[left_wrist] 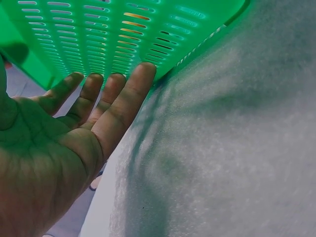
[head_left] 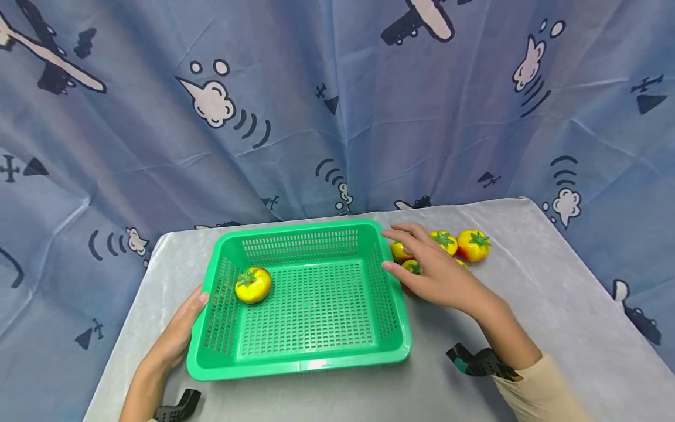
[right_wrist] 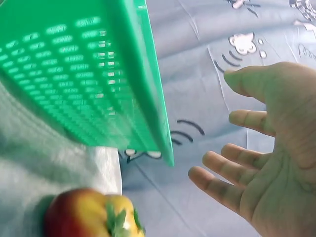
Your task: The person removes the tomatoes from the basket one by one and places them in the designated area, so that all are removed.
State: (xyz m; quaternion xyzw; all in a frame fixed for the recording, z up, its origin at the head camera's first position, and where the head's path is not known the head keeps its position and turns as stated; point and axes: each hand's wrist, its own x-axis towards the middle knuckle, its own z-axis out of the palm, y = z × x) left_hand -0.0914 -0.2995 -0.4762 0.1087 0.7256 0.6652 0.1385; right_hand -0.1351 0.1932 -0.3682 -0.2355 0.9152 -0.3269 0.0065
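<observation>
A green plastic basket (head_left: 306, 364) with slotted walls stands on the table. Inside it, toward the left wall, lies one glossy yellow-red fruit (head_left: 253, 285) with a green leafy top, like a tomato or persimmon. My left hand (head_left: 181, 328) is at the basket's left side, thumb tip by the rim; in the left wrist view its nearly straight fingers (left_wrist: 121, 108) touch the slotted outer wall. My right hand (head_left: 440, 269) holds nothing, fingers spread beside the right rim. Several similar fruits (head_left: 473, 245) sit below and behind it, partly hidden by it.
A grey-white cloth (head_left: 532, 281) covers the table. Behind the table hangs a blue curtain (head_left: 295, 117) printed with planes and clouds. Each wrist bears a black strap mount (head_left: 480, 360). One fruit (right_wrist: 84, 215) shows beside the basket's outer wall in the right wrist view.
</observation>
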